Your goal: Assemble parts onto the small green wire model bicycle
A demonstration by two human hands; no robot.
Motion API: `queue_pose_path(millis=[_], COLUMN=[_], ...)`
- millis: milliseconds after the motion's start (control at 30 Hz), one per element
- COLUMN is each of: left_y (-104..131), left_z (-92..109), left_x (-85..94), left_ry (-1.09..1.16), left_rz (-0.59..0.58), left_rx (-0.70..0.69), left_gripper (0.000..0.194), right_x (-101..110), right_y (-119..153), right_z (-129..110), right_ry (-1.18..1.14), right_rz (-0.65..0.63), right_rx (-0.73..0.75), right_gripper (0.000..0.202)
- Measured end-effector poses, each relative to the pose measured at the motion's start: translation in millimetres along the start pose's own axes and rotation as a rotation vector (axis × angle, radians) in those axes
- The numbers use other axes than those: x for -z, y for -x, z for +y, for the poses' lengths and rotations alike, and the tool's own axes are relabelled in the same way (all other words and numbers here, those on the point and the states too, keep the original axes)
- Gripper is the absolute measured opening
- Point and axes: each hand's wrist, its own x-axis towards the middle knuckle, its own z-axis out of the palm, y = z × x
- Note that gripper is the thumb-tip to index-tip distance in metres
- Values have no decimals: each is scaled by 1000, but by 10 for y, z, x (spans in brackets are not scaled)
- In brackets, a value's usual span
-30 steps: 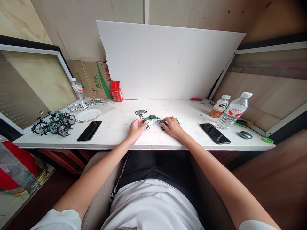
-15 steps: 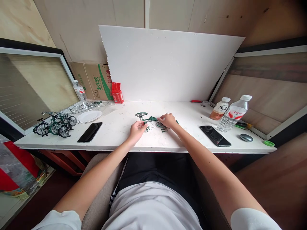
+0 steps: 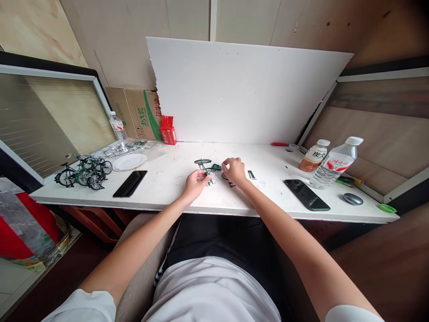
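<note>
My left hand [image 3: 197, 183] is closed, thumb and fingers pinching a dark green model bicycle [image 3: 208, 170] that is partly built. Its one visible wheel [image 3: 203, 161] points away from me, and a green piece [image 3: 216, 167] juts out at its right. Close by that piece, my right hand [image 3: 235, 171] has its thumb and fingertips pinched together; anything between them is too small to make out. Partly under the right hand lies a loose wheel [image 3: 224, 176], with a small dark part [image 3: 232, 184] beside it. Further right is a small green part [image 3: 251, 174].
Several finished model bicycles [image 3: 83, 171] stand at the left, near white plates [image 3: 130, 162] and a phone [image 3: 130, 184]. Another phone [image 3: 306, 195], a mouse [image 3: 353, 199], a water bottle [image 3: 335, 163] and a drink bottle [image 3: 314, 156] are at the right. A white board [image 3: 251, 94] leans behind.
The whole view has shifted slightly. My right fingertips have come a little away from the green piece on the bicycle. The left hand keeps its hold.
</note>
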Motion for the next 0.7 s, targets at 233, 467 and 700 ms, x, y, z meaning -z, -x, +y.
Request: queue_pose_path(millis=[233,467,700], left_y=[-11,-17,-1], left_z=[-40,-68,-53], left_x=[-10,-20,-19], left_ry=[-65,-108,-110], left_rz=[-11,-84,-132], left_rx=[-38,-105,-118], left_gripper=[33,32,33], right_x=[51,-17,67], right_y=[408,594,613], right_z=[54,56,-44], right_ry=[-292,-434,-744], right_rz=[3,43,16], right_rx=[133,218,30], right_gripper=[32,32,34])
